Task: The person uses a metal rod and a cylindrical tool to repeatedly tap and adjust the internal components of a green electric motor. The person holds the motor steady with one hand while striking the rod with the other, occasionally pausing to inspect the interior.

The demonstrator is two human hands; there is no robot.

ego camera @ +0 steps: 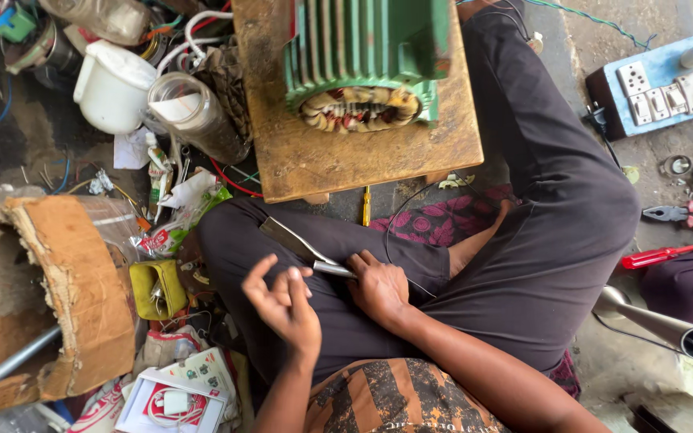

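Grey metal blade (294, 240) lies across the lap, long axis running far-left from the right hand (378, 287), whose grip clenches its handle; left hand (282, 303) hovers just beside, fingers loose, holding nothing.

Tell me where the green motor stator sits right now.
In the head view, the green motor stator rests on the wooden board at top centre, beyond the person's crossed legs, right of the clear jar.

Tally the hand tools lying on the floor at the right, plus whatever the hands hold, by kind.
Pliers, red handles: 1
Screwdriver, red handle: 1
Metal blade tool, held by the right hand beside the left hand: 1
Total: 3
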